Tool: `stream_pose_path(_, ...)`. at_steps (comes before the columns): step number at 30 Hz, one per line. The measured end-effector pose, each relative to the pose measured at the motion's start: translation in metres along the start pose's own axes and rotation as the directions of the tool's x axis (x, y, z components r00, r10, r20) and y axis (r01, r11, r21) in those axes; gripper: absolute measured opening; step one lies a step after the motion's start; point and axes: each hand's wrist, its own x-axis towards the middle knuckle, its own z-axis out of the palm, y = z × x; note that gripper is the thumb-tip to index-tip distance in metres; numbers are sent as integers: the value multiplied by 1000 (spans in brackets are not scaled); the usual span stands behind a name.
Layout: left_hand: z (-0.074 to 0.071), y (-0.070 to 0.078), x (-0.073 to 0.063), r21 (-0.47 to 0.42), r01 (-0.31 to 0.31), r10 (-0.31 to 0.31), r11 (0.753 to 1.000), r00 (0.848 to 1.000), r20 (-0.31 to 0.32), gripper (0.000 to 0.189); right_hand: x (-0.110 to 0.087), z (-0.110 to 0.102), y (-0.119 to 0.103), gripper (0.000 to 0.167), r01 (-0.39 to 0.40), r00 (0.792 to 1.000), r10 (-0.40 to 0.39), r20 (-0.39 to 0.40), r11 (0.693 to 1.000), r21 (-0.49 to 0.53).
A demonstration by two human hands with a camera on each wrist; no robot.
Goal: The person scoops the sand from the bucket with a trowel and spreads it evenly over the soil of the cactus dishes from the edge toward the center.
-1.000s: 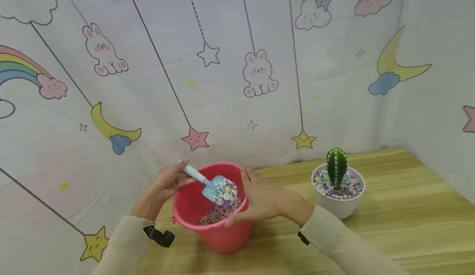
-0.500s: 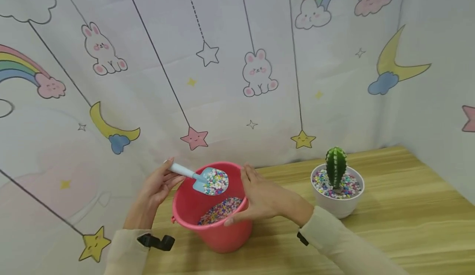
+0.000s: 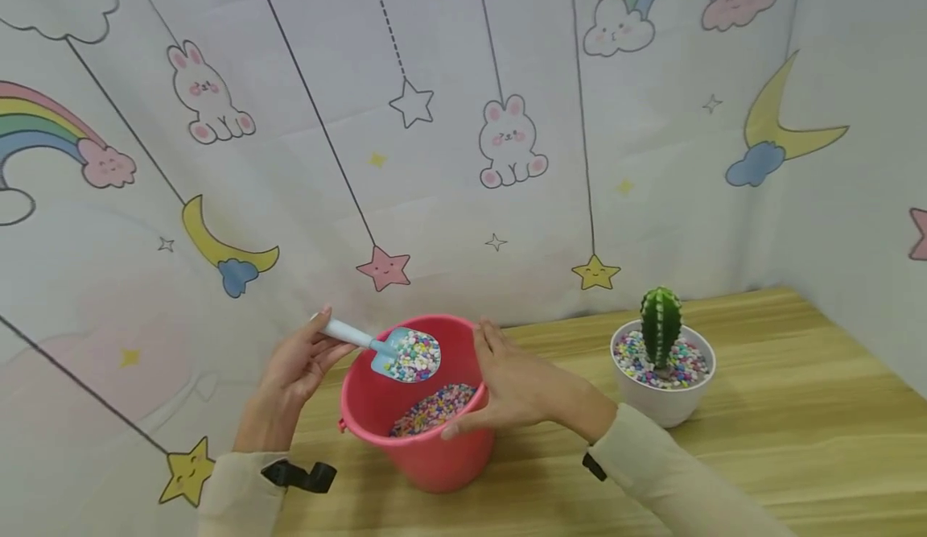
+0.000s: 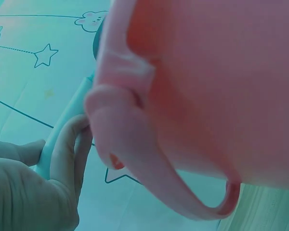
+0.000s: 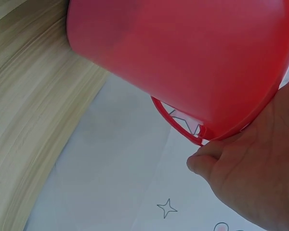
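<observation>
My left hand (image 3: pixel 295 364) holds the pale handle of a light-blue toy shovel (image 3: pixel 348 334) between thumb and fingers. Colourful pebbles (image 3: pixel 414 357) lie heaped in the shovel's blade, above the mouth of a pink-red bucket (image 3: pixel 442 460). More small pebbles (image 3: pixel 434 410) cover part of the bucket's inside. My right hand (image 3: pixel 525 384) rests on the bucket's right rim, thumb toward the near side and fingers fairly straight toward the far side. In the left wrist view the bucket's handle (image 4: pixel 168 183) hangs in front of the shovel handle (image 4: pixel 62 122).
To the right, a white pot (image 3: pixel 662 396) holds a green cactus (image 3: pixel 661 328) in coloured pebbles. The wooden table (image 3: pixel 782 408) meets a pale backdrop (image 3: pixel 434 215) printed with stars, rabbits and moons behind the bucket.
My left hand has moved left and slightly up with the loaded shovel, lifting the blade away from the pebbles in the bucket. The right hand has stayed on the rim.
</observation>
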Motion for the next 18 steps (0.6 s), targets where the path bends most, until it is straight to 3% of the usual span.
stream_pose_path(10,5,-12,3,81,-31,32,996,1000,-2,42,-3,-5,6,143,15,1000,-15,14,1000,-12)
stream_pose_path(18,7,-16,4,112,-55,54,992,999,4,43,-16,-23,9,128,68,996,-66,-55,996,50)
